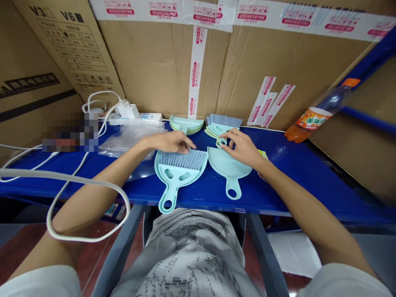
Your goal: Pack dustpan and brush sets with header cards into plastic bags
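Observation:
A light-blue hand brush point(179, 169) with grey bristles lies in a matching dustpan point(202, 168) near the table's front edge. My left hand point(171, 141) is over the bristle tips, its fingers loosely bent and slightly apart. To the right lies a second light-blue dustpan point(230, 163) with nothing in it. My right hand point(243, 147) hovers above its far edge, thumb and fingers apart, with the fingertips at the handle end of a pile of hand brushes point(224, 121). Whether they touch that handle I cannot tell. Behind my left hand sits a stack of dustpans point(187, 124), light blue and pale green.
Clear plastic bags point(130, 138) lie left on the blue table point(291, 173). White cables point(89, 177) loop over the left forearm's side. An orange-capped bottle point(321, 111) leans at the right. A large cardboard box point(161, 62) walls the back.

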Tool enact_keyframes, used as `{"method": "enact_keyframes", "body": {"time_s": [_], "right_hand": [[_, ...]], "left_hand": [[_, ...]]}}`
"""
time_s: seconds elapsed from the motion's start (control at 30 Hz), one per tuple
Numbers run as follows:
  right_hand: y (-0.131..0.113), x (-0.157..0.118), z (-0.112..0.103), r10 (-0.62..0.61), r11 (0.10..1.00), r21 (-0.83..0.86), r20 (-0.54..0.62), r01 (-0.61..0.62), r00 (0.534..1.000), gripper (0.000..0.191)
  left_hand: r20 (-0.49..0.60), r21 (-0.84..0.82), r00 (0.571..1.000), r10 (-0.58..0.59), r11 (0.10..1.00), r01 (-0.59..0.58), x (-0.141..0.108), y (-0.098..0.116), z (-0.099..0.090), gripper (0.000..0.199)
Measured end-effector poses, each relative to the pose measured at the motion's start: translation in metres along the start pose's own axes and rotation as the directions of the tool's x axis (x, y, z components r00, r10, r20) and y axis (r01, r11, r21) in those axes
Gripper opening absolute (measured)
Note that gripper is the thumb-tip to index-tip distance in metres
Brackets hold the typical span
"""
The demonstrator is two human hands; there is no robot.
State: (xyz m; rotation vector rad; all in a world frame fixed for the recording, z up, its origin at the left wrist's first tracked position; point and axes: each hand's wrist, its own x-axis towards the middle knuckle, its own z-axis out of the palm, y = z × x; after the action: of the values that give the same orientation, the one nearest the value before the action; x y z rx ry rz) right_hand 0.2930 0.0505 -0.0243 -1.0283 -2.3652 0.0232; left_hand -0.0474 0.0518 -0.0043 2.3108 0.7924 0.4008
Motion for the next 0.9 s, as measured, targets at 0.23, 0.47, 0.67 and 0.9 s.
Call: {"method": "enact_keyframes", "body": {"time_s": [0.23, 0.47, 0.67, 0.9], "right_hand": [[0.01, -0.002, 0.007, -0.033, 0.999, -0.038, 0.139, 0.039, 0.99, 0.028], [0.018, -0.001, 0.01, -0.071, 0.984, -0.15, 0.143, 0.092, 0.987, 0.035], [0.015, 0.0, 0.01, -0.114, 0.988, -0.1, 0.076, 0.121, 0.991, 0.036], [0.017, 0.003, 0.007, -0.12, 0.992, -0.041, -0.083, 0.117, 0.989, 0.034]], "left_hand": [[-0.031, 0.075, 0.996, 0.084, 0.994, -0.082, -0.003, 0.016, -0.001, 0.036], [0.138, 0.26, 0.982, 0.127, 0.952, -0.16, -0.002, 0.022, 0.011, 0.069], [-0.099, 0.372, 0.978, 0.184, 0.918, -0.135, 0.0, 0.022, 0.009, 0.05], [-0.283, 0.583, 0.938, 0.199, 0.812, 0.003, -0.003, 0.023, 0.004, 0.032]]}}
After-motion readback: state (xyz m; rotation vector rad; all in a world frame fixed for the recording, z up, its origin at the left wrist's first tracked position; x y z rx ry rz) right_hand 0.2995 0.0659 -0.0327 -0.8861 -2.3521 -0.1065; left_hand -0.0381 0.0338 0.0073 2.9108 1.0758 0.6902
